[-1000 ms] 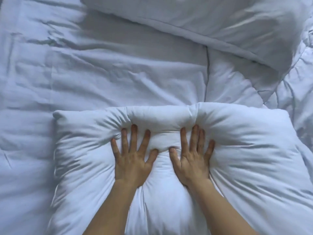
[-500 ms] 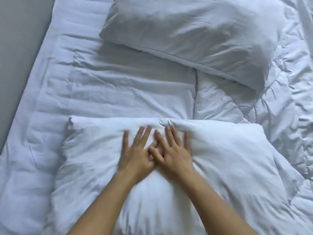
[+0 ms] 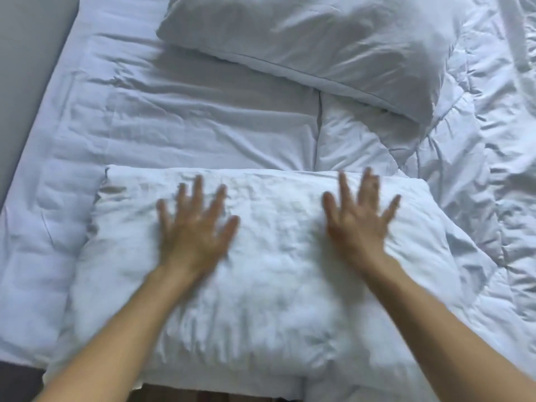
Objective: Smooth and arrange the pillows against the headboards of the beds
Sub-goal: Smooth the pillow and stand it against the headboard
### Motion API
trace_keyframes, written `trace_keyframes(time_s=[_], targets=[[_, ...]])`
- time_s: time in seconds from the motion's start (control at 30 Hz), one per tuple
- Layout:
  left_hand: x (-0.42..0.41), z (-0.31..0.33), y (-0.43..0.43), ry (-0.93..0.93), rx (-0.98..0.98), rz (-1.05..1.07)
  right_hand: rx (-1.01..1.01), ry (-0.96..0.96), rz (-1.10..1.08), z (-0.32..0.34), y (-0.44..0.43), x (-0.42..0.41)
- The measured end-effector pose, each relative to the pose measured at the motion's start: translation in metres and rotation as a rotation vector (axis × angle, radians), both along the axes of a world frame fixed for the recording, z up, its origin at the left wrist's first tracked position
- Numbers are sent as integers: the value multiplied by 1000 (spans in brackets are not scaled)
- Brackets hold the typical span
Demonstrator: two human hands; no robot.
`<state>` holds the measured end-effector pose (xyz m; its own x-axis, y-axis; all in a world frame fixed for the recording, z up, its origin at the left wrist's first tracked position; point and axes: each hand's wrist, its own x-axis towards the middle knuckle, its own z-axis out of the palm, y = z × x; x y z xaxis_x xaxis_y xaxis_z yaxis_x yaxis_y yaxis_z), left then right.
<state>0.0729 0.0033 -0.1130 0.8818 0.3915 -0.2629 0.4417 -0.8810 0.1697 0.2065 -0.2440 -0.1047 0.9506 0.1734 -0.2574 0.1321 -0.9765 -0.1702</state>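
Note:
A white pillow (image 3: pixel 278 256) lies across the near end of the bed, its surface wrinkled. My left hand (image 3: pixel 194 224) rests flat on its left half, fingers spread, blurred by motion. My right hand (image 3: pixel 359 219) lies flat on its right half, fingers spread too, holding nothing. A second white pillow (image 3: pixel 313 44) lies further away at the top, tilted, with its near right corner pointing down to the right.
A white quilted duvet (image 3: pixel 188 120) covers the bed and is rumpled on the right (image 3: pixel 487 169). A grey surface (image 3: pixel 26 68) runs along the bed's left edge. A strip of brown wood (image 3: pixel 203 396) shows below the near pillow.
My hands were together at the pillow's middle and have swept apart, left hand leftward, right hand rightward. The dent they pressed in a second ago is gone and the pillow lies flatter.

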Motion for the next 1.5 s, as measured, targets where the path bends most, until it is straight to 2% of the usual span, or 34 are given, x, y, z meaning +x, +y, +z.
trace_keyframes(time_s=[0.03, 0.1, 0.13, 0.2, 0.3, 0.4, 0.47, 0.53, 0.57, 0.63, 0.7, 0.73, 0.9, 0.97, 1.03, 1.13, 1.2, 1.33, 1.43, 1.5], targets=[[1, 0, -36, -16, -8, -126, 95, -36, 114, 4, 28, -24], [-8, -6, -85, 0, 46, -316, 133, -33, 313, 0, 65, -77], [-20, -11, -88, 14, 75, -350, 85, 10, 390, -6, 64, -96], [-59, -23, -63, 40, 97, -286, -57, 64, 464, -20, 25, -113], [-134, -30, -4, 148, 176, -153, -154, -10, 289, -33, -59, -118], [-176, -23, 31, 294, 177, 43, -229, 38, 36, -29, -98, -127], [-183, -15, 32, 301, 161, 187, -199, 53, -103, -17, -96, -133], [-175, -4, 10, 198, 122, 217, -67, 14, -160, -3, -71, -145], [-168, 0, -9, 108, 90, 149, 20, -29, -103, 5, -47, -158], [-157, 2, -59, -34, 38, -110, 126, -98, 167, 11, 5, -197], [-160, -10, -86, -42, 22, -250, 74, -64, 392, -2, 27, -230], [-170, -20, -80, 7, 41, -236, 8, -15, 411, -11, 17, -235], [-282, -58, 21, 218, 196, 104, -289, 106, -2, -35, -151, -229], [-315, -56, 41, 305, 124, 258, -344, 202, -99, -28, -191, -230], [-330, -45, 41, 290, 52, 380, -301, 220, -177, -17, -192, -231], [-317, -20, 25, 134, 8, 415, -106, 105, -284, 5, -151, -231], [-283, -1, 6, 36, -36, 337, 8, 8, -195, 22, -105, -229], [-178, 31, -40, -118, -46, 40, 171, -113, 72, 39, 2, -214], [-113, 24, -57, -139, -2, -88, 154, -129, 162, 26, 55, -187], [-87, -1, -52, -107, 0, -83, 66, -79, 156, 0, 64, -165]])
